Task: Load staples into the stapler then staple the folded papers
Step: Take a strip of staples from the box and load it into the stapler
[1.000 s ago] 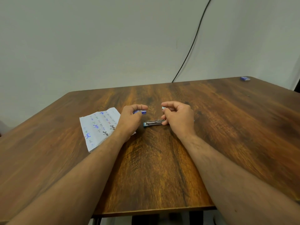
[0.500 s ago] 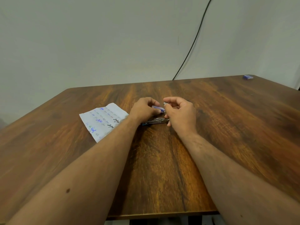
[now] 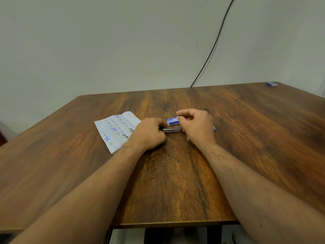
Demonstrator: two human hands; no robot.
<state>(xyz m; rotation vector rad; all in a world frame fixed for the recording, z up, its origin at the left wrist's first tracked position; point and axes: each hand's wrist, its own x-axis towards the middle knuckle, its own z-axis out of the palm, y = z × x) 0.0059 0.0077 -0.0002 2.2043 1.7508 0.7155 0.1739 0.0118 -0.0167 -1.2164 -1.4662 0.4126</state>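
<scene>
The left hand (image 3: 149, 133) has let go of the small blue staple box (image 3: 173, 121), which 0.5 s ago it held above the stapler; the box now lies on the wooden table (image 3: 175, 182) at the hand's 1 o'clock. The fingers curl around the left end of the opened metal stapler (image 3: 172, 129). The right hand (image 3: 197, 127) pinches something small and pale, too small to tell, at 12 o'clock of the stapler. The folded handwritten paper (image 3: 117, 130) lies at the left hand's 9 o'clock.
</scene>
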